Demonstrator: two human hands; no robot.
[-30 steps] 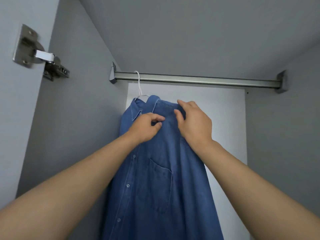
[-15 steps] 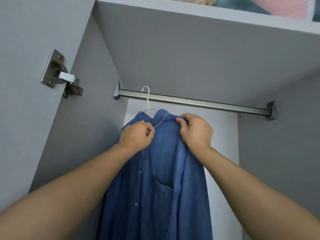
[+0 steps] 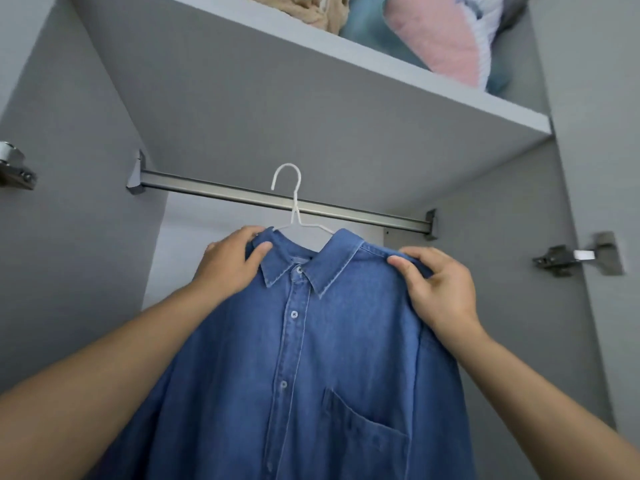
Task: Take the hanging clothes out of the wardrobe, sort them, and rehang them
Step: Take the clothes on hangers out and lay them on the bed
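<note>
Grey wardrobe (image 3: 86, 237), one rail (image 3: 242, 197). One denim shirt (image 3: 329, 358) on one white hanger (image 3: 294, 202), hook off rail. My left hand (image 3: 230, 265) and right hand (image 3: 440, 292) each pinch a shoulder.

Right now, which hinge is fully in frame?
The right-side hinge, beside the right hand; the left-side hinge is cut off by the frame edge.

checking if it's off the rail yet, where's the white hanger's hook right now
In the head view the white hanger is centre frame, its hook up in front of the metal rail, not visibly looped over it, carrying the denim shirt.
</note>
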